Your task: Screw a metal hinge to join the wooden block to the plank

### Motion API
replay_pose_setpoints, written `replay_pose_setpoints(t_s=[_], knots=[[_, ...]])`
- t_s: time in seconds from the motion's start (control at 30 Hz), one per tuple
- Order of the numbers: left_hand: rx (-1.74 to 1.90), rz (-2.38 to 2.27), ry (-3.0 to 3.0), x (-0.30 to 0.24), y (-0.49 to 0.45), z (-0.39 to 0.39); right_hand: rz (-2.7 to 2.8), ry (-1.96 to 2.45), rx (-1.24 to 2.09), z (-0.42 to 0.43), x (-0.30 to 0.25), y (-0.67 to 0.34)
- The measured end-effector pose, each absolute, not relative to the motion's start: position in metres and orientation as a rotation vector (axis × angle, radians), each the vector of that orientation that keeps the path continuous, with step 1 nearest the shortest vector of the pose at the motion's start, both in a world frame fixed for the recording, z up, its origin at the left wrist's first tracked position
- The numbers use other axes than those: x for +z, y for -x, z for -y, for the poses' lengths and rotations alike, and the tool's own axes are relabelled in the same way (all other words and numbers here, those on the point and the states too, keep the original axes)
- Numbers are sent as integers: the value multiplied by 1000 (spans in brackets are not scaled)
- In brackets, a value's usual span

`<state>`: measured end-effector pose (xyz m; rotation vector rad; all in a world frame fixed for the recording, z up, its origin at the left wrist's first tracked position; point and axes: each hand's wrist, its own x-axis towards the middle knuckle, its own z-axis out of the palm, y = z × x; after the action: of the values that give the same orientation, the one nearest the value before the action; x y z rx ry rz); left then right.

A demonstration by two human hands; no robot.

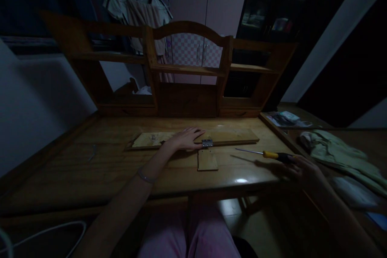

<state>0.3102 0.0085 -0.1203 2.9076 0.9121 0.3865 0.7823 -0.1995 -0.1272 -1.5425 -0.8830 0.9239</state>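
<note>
My left hand (186, 138) lies with spread fingers on a long wooden board (231, 136), its fingertips beside a small metal hinge (207, 143). The hinge sits at the board's near edge. Just below it, a small square wooden piece (207, 160) rests on the desk, with little dark holes near its top edge. Off to the right, my right hand (299, 166) is closed around the dark end of a screwdriver (270, 155) with a yellow and black handle. The shaft points left toward the hinge, apart from it and above the desktop.
The wooden desk (69, 169) has a shelf unit (187, 71) along its back. A small thin item (92, 152) lies on the left of the desktop. On the right are pale green cloth (338, 151) and a plastic bag (353, 191). A white cable (48, 229) curves at lower left.
</note>
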Motion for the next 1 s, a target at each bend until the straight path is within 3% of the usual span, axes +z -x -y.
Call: replay_pose_setpoints(t_s=[0.13,0.3,0.47,0.6,0.67,0.87,1.0], knots=[[392,-926,-2890,-118,-313,-3,796,1463,1041,205,-126,-767],[469,-878,-2979,-117,-315,-3,1258,1643,933,206,-106,-747],[622,-833,-3039,-121,-311,-1,1372,1746,942,196,-100,-744],[718,-854,-3051,-123,-307,-1,1543,1762,516,182,-87,-718],[744,-872,-3073,-122,-307,0,1687,1641,301,174,-78,-689],[742,-859,-3140,-115,-316,4,2286,1210,287,137,-80,-600],[716,-840,-3170,-109,-322,7,2456,1151,266,120,-98,-580]])
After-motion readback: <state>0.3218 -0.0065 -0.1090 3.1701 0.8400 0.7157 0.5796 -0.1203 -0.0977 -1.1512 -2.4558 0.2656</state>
